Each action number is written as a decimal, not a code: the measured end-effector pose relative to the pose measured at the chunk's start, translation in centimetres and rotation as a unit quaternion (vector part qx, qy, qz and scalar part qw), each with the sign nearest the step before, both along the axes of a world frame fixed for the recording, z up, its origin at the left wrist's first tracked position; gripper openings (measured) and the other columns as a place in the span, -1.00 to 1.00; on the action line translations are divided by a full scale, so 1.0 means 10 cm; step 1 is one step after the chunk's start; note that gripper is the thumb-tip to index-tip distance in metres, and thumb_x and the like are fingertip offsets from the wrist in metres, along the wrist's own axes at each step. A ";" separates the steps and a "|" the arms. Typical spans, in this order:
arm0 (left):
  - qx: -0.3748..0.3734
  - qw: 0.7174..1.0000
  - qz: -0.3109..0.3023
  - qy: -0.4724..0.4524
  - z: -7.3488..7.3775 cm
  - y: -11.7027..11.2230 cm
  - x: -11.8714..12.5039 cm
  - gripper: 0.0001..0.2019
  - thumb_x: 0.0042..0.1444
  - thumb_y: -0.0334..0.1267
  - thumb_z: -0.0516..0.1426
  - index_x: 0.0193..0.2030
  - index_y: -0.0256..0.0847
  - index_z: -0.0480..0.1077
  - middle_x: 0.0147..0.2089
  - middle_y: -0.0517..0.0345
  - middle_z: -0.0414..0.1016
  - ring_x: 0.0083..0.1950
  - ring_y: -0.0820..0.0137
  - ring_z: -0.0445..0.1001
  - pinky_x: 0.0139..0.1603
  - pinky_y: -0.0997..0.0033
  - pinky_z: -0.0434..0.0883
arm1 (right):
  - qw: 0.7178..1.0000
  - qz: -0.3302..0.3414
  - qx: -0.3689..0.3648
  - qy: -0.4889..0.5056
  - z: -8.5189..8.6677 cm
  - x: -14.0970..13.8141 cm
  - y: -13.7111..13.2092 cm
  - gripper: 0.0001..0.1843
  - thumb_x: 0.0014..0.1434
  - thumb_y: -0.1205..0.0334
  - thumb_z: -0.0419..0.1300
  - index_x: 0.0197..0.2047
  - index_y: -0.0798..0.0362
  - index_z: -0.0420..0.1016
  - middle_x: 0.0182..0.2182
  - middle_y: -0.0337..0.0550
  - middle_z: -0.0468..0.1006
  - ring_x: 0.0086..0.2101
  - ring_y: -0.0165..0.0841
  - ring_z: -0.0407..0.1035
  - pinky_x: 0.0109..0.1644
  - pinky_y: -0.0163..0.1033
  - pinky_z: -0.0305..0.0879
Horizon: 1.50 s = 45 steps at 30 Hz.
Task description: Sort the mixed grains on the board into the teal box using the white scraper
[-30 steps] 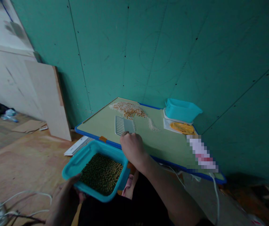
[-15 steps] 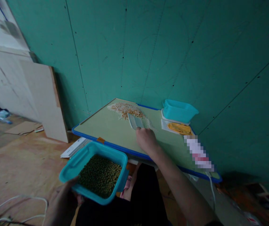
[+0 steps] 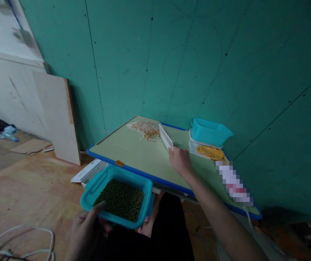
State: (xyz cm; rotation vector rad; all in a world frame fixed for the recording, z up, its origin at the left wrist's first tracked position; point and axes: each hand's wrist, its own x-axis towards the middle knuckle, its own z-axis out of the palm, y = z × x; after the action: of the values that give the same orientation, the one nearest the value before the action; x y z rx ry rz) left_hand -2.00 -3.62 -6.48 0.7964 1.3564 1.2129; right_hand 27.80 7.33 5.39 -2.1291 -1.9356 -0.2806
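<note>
My left hand grips the near edge of a turquoise tub full of small green beans, held below the front edge of a low table. My right hand is closed on a white slotted scraper, which stands on edge on the tabletop. The scraper sits just right of a heap of yellow and white grains at the table's far side.
A second turquoise tub and a white tray with yellow material stand at the table's back right, against the green wall. A wooden board leans on the wall at left. White cables lie on the floor.
My right hand carried the scraper from the table's middle to the right and farther back, turning it up on edge. The heap of grains looks smaller and pushed together. The tub shifted slightly right.
</note>
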 end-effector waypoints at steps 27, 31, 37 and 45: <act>0.052 0.993 -0.065 -0.078 0.07 0.71 0.04 -0.52 -0.05 0.10 0.37 -0.78 -0.17 0.50 -0.72 0.00 0.51 -0.74 0.43 0.38 -0.65 0.49 0.36 | 0.966 0.016 0.062 0.250 -0.06 0.00 0.93 -0.75 0.30 0.15 0.31 -0.17 0.16 0.73 -0.15 0.20 0.74 -0.14 -0.10 0.63 -0.23 -0.25 0.33; 0.068 0.991 -0.094 -0.061 0.02 0.72 0.01 -0.46 0.02 0.17 0.32 -0.78 -0.17 0.52 -0.72 -0.04 0.52 -0.71 0.40 0.44 -0.59 0.46 0.41 | 0.961 0.027 0.066 0.269 -0.10 -0.01 1.17 -0.79 0.26 0.17 0.32 -0.22 0.12 0.73 -0.21 0.13 0.75 -0.18 -0.12 0.63 -0.24 -0.27 0.35; 0.086 0.991 -0.091 -0.042 0.04 0.71 0.03 -0.48 0.06 0.12 0.28 -0.80 -0.12 0.51 -0.76 0.03 0.47 -0.73 0.43 0.40 -0.62 0.46 0.36 | 0.958 0.052 0.057 0.276 -0.15 0.02 1.37 -0.78 0.22 0.15 0.34 -0.33 0.13 0.71 -0.30 0.08 0.74 -0.26 -0.16 0.62 -0.27 -0.28 0.34; 0.078 0.991 -0.075 -0.080 -0.03 0.71 -0.04 -0.49 0.12 0.02 0.26 -0.79 -0.12 0.47 -0.78 0.11 0.43 -0.77 0.45 0.34 -0.70 0.48 0.31 | 0.948 0.083 0.051 0.302 -0.18 0.00 1.47 -0.80 0.21 0.19 0.33 -0.31 0.15 0.71 -0.33 0.02 0.74 -0.29 -0.21 0.60 -0.27 -0.29 0.35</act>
State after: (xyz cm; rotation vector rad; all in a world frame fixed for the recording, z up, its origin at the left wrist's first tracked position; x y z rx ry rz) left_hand -2.42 3.51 -6.78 0.8755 1.0629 1.2463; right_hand 27.78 22.05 3.56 -1.6987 -1.6658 0.2726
